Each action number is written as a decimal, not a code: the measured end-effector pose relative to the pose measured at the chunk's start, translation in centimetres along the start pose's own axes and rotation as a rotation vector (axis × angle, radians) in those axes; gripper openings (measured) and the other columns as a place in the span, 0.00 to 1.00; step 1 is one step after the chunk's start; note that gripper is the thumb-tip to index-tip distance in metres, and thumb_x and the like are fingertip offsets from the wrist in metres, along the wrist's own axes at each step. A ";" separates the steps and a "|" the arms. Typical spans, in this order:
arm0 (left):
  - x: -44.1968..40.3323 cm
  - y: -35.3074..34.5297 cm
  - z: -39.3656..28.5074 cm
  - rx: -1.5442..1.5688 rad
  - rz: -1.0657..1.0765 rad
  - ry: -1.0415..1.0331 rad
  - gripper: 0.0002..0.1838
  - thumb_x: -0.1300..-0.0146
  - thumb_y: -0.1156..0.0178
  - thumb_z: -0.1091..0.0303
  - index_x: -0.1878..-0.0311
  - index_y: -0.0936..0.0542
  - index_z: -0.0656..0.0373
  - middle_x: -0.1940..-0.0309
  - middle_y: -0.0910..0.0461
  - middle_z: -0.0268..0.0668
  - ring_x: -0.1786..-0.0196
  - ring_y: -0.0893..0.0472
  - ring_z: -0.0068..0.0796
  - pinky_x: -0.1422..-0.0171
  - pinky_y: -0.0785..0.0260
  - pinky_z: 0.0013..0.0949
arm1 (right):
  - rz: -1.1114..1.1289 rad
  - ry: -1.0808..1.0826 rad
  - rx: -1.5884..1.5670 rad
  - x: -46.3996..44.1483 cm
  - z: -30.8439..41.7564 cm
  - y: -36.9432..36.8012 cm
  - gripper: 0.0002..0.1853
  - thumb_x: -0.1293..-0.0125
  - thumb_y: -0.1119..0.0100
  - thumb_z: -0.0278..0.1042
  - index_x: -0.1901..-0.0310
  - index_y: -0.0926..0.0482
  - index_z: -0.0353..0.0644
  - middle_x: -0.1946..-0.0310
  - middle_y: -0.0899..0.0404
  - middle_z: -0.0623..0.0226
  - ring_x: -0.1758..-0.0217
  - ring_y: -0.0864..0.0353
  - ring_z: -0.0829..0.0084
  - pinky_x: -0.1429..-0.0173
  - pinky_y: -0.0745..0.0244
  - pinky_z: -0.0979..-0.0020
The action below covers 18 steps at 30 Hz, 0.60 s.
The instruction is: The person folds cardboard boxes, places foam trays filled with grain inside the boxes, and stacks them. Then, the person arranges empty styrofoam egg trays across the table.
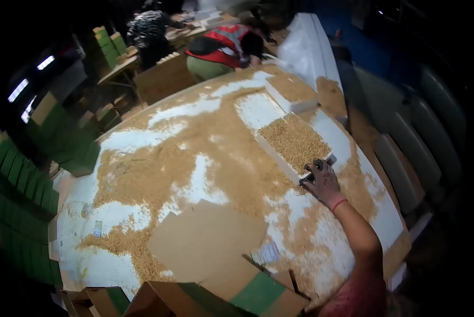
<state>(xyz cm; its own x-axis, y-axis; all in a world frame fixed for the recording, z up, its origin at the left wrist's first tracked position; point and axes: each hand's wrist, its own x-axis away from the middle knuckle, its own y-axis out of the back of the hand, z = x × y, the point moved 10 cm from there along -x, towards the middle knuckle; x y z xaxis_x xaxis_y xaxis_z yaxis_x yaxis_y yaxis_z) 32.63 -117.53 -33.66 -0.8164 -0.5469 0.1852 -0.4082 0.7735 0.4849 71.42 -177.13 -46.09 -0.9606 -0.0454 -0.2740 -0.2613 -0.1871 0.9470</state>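
Observation:
My right hand, with a red band at the wrist, is closed on a dark tool at the near end of a white tray. Small tan pellets fill the near part of this tray, and its far part shows a bare white bottom. The tool's shape is partly hidden by my fingers. My left hand is not in the frame.
Tan dust covers much of the white table. Flat cardboard and open cartons lie at the near edge. Green-banded boxes stand left. A second tray sits farther back. Two people bend over beyond.

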 end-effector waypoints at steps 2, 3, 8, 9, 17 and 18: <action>-0.2 -0.1 -0.2 -0.009 0.011 -0.047 0.34 0.37 0.47 0.63 0.29 0.44 0.64 0.37 0.38 0.46 0.37 0.35 0.39 0.33 0.42 0.38 | 0.084 -0.121 -0.012 11.0 -2.7 3.3 0.32 0.50 0.29 0.53 0.44 0.27 0.53 0.44 0.35 0.50 0.41 0.31 0.49 0.40 0.32 0.55; -0.3 -0.3 -0.3 -0.017 0.022 -0.065 0.34 0.37 0.47 0.63 0.30 0.44 0.64 0.37 0.37 0.46 0.37 0.35 0.39 0.33 0.42 0.38 | 0.136 -0.151 -0.006 16.4 -3.7 4.8 0.32 0.49 0.29 0.51 0.43 0.27 0.54 0.41 0.36 0.50 0.40 0.32 0.49 0.39 0.33 0.55; 1.3 0.5 0.2 -0.029 0.040 -0.116 0.34 0.38 0.48 0.63 0.30 0.43 0.64 0.38 0.37 0.45 0.38 0.35 0.39 0.33 0.43 0.38 | 0.024 -0.372 -0.585 37.3 -8.1 12.7 0.35 0.40 0.35 0.41 0.32 0.36 0.45 0.33 0.41 0.50 0.30 0.38 0.55 0.32 0.37 0.58; 1.6 0.9 0.5 -0.028 0.034 -0.121 0.34 0.38 0.48 0.63 0.30 0.43 0.64 0.38 0.37 0.45 0.38 0.35 0.39 0.34 0.43 0.38 | 0.010 -0.378 -0.570 40.6 -8.8 11.6 0.35 0.40 0.35 0.41 0.32 0.36 0.45 0.33 0.41 0.50 0.30 0.38 0.55 0.32 0.37 0.58; 6.8 1.5 -3.1 -0.032 0.099 -0.254 0.36 0.40 0.47 0.60 0.30 0.43 0.64 0.40 0.36 0.44 0.40 0.35 0.37 0.35 0.42 0.36 | -0.784 -1.362 -1.437 52.5 -14.2 11.8 0.32 0.36 0.41 0.25 0.32 0.43 0.39 0.41 0.30 0.52 0.42 0.26 0.54 0.37 0.29 0.61; 6.2 2.0 -1.1 0.031 0.113 -0.204 0.37 0.40 0.46 0.60 0.29 0.44 0.64 0.40 0.36 0.44 0.39 0.36 0.37 0.35 0.42 0.36 | -0.403 -1.013 -0.990 51.4 -15.7 10.6 0.32 0.36 0.40 0.24 0.32 0.41 0.40 0.40 0.30 0.53 0.41 0.25 0.53 0.39 0.28 0.59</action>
<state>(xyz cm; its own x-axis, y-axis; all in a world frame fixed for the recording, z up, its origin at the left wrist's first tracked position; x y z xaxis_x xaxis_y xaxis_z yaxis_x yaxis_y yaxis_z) 27.17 -119.74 -30.53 -0.9220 -0.3826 0.0590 -0.3192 0.8375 0.4436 20.70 -196.89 -52.78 -0.6040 0.7844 0.1412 -0.7522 -0.6196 0.2242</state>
